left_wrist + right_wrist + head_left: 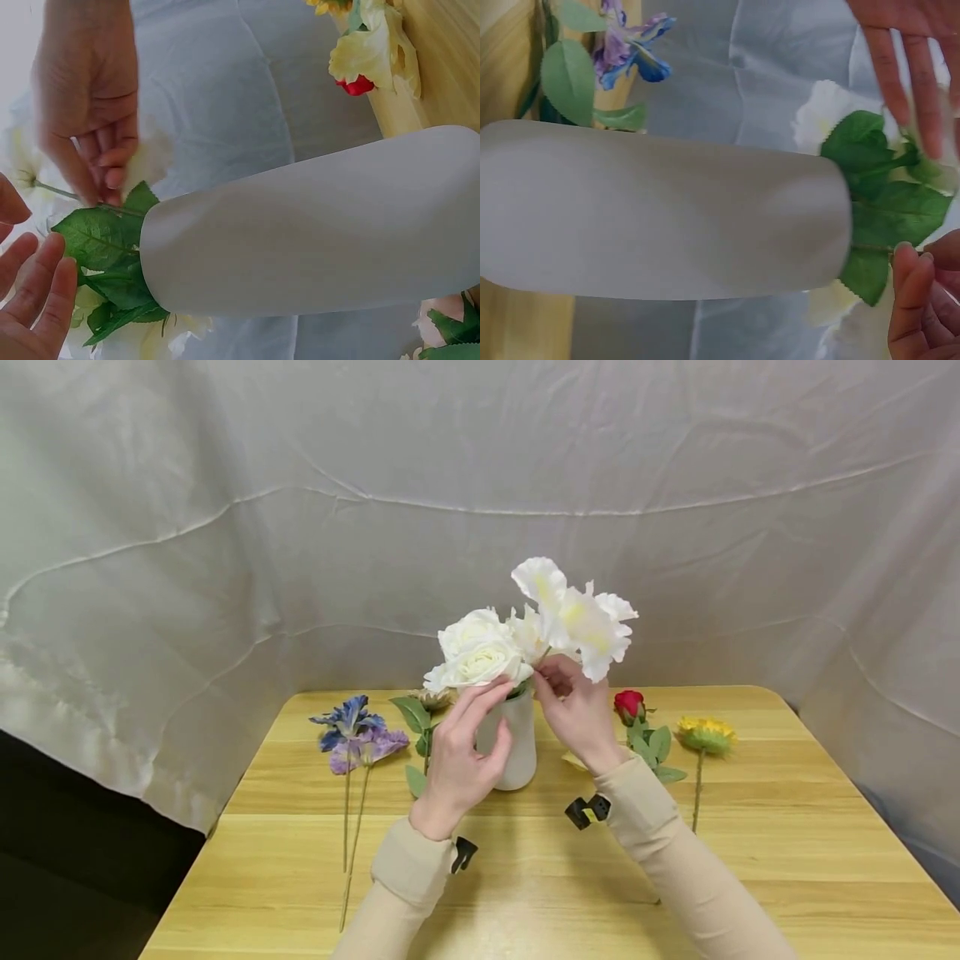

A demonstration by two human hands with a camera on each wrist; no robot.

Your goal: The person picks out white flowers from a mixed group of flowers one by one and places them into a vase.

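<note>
A white vase (519, 752) stands on the table, holding white roses (480, 656) and green leaves (97, 236) at its mouth. My right hand (581, 714), right of the vase mouth, pinches the thin stem (870, 248) of a white iris (588, 627) between thumb and fingers. That stem runs in among the leaves at the rim; its lower end is hidden inside the vase. On the other side, my left hand (461, 764) has loosely bent, spread fingers, with the fingertips right at the lower rose petals and leaves.
Left of the vase lie a blue iris (350, 720) and a purple iris (369, 748), plus a leafy stem (415, 714). To the right are a red rose (628, 706) and a yellow flower (707, 735). A grey curtain (450, 460) hangs behind the wooden table (262, 877).
</note>
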